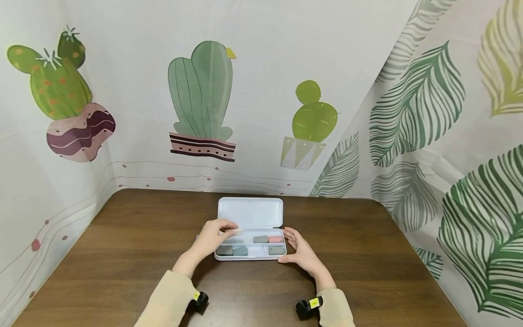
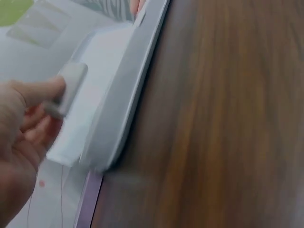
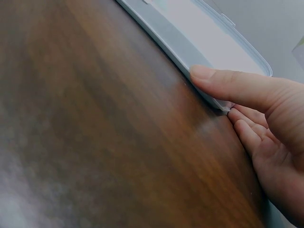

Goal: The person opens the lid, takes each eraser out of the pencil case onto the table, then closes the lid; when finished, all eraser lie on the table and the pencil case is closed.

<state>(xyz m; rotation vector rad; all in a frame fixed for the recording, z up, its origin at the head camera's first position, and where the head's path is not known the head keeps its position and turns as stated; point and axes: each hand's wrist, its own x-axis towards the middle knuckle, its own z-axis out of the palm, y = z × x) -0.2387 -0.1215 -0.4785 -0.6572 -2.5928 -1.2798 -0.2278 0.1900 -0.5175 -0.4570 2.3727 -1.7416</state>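
A: What's biggest here?

B: A white cloth backdrop (image 1: 265,54) printed with cacti and leaves, then the brown wood-grain bench (image 1: 143,236) in front of it.

A: And on the bench?

B: A pale, rectangular hinged case (image 1: 250,212), near the far edge, its lid raised at the back.

A: What are the hands doing?

B: The right hand (image 1: 301,252) grips the case's right end, thumb on the front wall, fingers round the corner. The left hand (image 1: 212,236) is over the case's left part, thumb and fingers pinched together on something.

A: On what?

B: A pale, flat, round-cornered piece (image 2: 73,80); I can't tell its material.

A: Anything inside?

B: Small blocks. The back compartment has a grey oblong block (image 1: 260,239) beside a pink oblong block (image 1: 275,239). At front left, a dark grey oblong block (image 1: 224,251) sits beside a blue-grey oblong block (image 1: 240,251); at front right, a greenish-grey oblong block (image 1: 277,250).
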